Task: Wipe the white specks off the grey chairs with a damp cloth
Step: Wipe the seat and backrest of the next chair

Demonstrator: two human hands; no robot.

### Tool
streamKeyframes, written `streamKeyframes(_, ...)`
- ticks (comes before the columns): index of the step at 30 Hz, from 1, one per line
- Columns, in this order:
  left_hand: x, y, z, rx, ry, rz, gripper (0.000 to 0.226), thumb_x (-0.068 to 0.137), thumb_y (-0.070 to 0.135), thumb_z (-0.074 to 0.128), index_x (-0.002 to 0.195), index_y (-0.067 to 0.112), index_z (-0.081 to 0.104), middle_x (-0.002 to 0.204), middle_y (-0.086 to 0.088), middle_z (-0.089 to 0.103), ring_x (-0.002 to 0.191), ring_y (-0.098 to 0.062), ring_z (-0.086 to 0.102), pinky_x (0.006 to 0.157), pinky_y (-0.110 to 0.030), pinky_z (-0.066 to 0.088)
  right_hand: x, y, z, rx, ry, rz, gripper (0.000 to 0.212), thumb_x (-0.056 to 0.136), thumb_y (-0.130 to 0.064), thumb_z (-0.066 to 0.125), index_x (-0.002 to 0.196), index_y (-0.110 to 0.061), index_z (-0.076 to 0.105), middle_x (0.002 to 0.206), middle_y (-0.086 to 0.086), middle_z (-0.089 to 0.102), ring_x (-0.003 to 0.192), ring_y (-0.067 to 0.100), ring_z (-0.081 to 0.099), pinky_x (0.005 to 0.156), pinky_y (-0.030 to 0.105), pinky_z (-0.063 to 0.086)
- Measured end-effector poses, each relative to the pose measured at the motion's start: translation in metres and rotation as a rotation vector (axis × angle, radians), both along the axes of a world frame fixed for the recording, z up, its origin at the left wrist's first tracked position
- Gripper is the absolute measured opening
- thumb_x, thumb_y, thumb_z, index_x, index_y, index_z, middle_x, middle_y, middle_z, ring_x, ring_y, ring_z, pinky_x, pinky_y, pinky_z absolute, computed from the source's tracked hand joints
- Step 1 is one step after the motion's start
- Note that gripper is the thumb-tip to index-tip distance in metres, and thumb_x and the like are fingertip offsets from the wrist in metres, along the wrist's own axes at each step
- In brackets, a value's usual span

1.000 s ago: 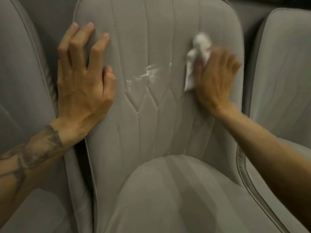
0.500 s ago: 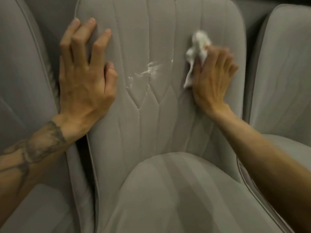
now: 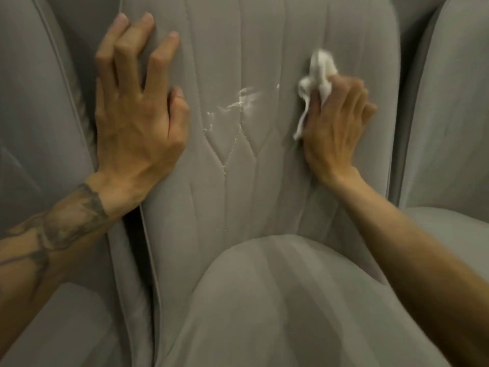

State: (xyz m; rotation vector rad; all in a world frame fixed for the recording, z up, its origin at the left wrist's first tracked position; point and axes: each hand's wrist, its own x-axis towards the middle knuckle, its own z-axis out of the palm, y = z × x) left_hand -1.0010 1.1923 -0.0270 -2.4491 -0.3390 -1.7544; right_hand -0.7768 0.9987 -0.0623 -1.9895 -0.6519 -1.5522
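A grey padded chair (image 3: pixel 254 194) with stitched seams fills the middle of the view. White smears and specks (image 3: pixel 242 102) mark its backrest near the centre seams. My right hand (image 3: pixel 336 128) presses a crumpled white cloth (image 3: pixel 316 80) flat against the backrest, to the right of the smears and apart from them. My left hand (image 3: pixel 135 102) lies spread on the backrest's left edge, fingers apart, holding nothing.
A second grey chair (image 3: pixel 34 128) stands close on the left, a third grey chair (image 3: pixel 449 115) close on the right. A dark narrow gap (image 3: pixel 137 234) runs between the left chair and the middle one. The middle chair's seat cushion (image 3: pixel 277 300) bulges toward me.
My right hand with the cloth has shifted slightly leftward and down on the backrest. The left hand has stayed on the chair's left edge. The smears look the same.
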Motion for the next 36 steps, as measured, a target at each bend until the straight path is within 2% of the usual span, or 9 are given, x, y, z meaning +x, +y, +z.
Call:
streamKeyframes(3, 0.000, 0.001, -0.001, 0.013, -0.015, -0.002, 0.052, 0.100, 0.016, 0.050, 0.151, 0.007, 0.048, 0.158, -0.024, 0.040, 0.150, -0.044, 0.033, 0.124, -0.016, 0.009, -0.031, 0.037, -0.008, 0.192, 0.076, 0.007, 0.031, 0.104, -0.034, 0.042, 0.116, -0.009, 0.057, 0.104, 0.013, 0.060, 0.090, 0.028, 0.053, 0.078, 0.040, 0.037)
streamKeyframes(6, 0.000, 0.001, 0.000, 0.003, -0.003, 0.000, 0.052, 0.100, 0.018, 0.050, 0.151, 0.008, 0.048, 0.159, -0.023, 0.040, 0.151, -0.043, 0.032, 0.123, -0.016, 0.009, -0.071, 0.037, -0.051, -0.089, 0.103, 0.191, 0.036, 0.104, -0.035, 0.040, 0.115, -0.007, 0.059, 0.102, 0.015, 0.062, 0.088, 0.030, 0.054, 0.078, 0.041, 0.037)
streamKeyframes(9, 0.001, 0.002, -0.001, 0.008, -0.003, -0.001, 0.052, 0.100, 0.017, 0.050, 0.151, 0.009, 0.047, 0.160, -0.022, 0.040, 0.151, -0.042, 0.032, 0.124, -0.021, 0.012, -0.046, 0.025, -0.011, -0.241, -0.019, 0.208, 0.024, 0.102, -0.032, 0.044, 0.118, -0.015, 0.048, 0.103, 0.015, 0.060, 0.091, 0.030, 0.054, 0.080, 0.041, 0.033)
streamKeyframes(14, 0.002, 0.003, -0.001, -0.002, -0.016, -0.005, 0.051, 0.101, 0.018, 0.049, 0.151, 0.010, 0.048, 0.160, -0.022, 0.040, 0.151, -0.041, 0.032, 0.123, -0.018, 0.013, -0.033, 0.068, 0.073, 0.259, -0.003, 0.094, 0.032, 0.101, -0.032, 0.047, 0.114, -0.008, 0.065, 0.103, 0.010, 0.063, 0.089, 0.026, 0.058, 0.077, 0.042, 0.045)
streamKeyframes(20, 0.000, 0.001, 0.000, 0.008, 0.005, 0.001, 0.052, 0.100, 0.015, 0.049, 0.151, 0.009, 0.048, 0.160, -0.021, 0.040, 0.152, -0.043, 0.032, 0.125, -0.026, 0.016, -0.083, 0.043, 0.010, -0.332, -0.025, 0.296, 0.043, 0.103, -0.036, 0.040, 0.118, -0.005, 0.066, 0.109, 0.017, 0.065, 0.092, 0.034, 0.060, 0.079, 0.043, 0.039)
streamKeyframes(24, 0.000, 0.002, 0.000, 0.001, 0.001, -0.002, 0.053, 0.099, 0.015, 0.049, 0.152, 0.009, 0.048, 0.160, -0.021, 0.040, 0.152, -0.042, 0.032, 0.124, -0.021, 0.012, -0.031, 0.062, 0.092, 0.182, 0.036, 0.045, 0.036, 0.100, -0.030, 0.047, 0.110, -0.001, 0.065, 0.109, 0.018, 0.065, 0.098, 0.037, 0.062, 0.084, 0.048, 0.044)
streamKeyframes(26, 0.000, 0.001, 0.000, 0.002, 0.000, -0.003, 0.052, 0.099, 0.015, 0.050, 0.151, 0.008, 0.048, 0.160, -0.022, 0.040, 0.151, -0.043, 0.032, 0.126, -0.025, 0.016, -0.043, 0.079, 0.094, 0.320, 0.062, 0.071, 0.033, 0.100, -0.028, 0.048, 0.109, -0.002, 0.065, 0.109, 0.018, 0.066, 0.099, 0.037, 0.062, 0.084, 0.046, 0.043)
streamKeyframes(32, -0.001, -0.001, 0.001, -0.001, 0.012, -0.012, 0.051, 0.100, 0.013, 0.049, 0.151, 0.007, 0.049, 0.160, -0.022, 0.041, 0.152, -0.044, 0.032, 0.129, -0.035, 0.021, -0.097, 0.056, -0.004, -0.304, 0.031, 0.360, 0.035, 0.098, -0.033, 0.049, 0.111, -0.006, 0.067, 0.105, 0.015, 0.064, 0.089, 0.032, 0.059, 0.077, 0.043, 0.039)
streamKeyframes(36, -0.002, 0.000, 0.002, -0.001, 0.005, 0.000, 0.052, 0.099, 0.013, 0.049, 0.151, 0.008, 0.050, 0.159, -0.022, 0.041, 0.152, -0.043, 0.033, 0.127, -0.027, 0.017, -0.044, 0.072, 0.067, 0.032, -0.055, 0.123, 0.030, 0.099, -0.031, 0.050, 0.110, -0.008, 0.065, 0.103, 0.014, 0.063, 0.094, 0.029, 0.053, 0.077, 0.043, 0.039)
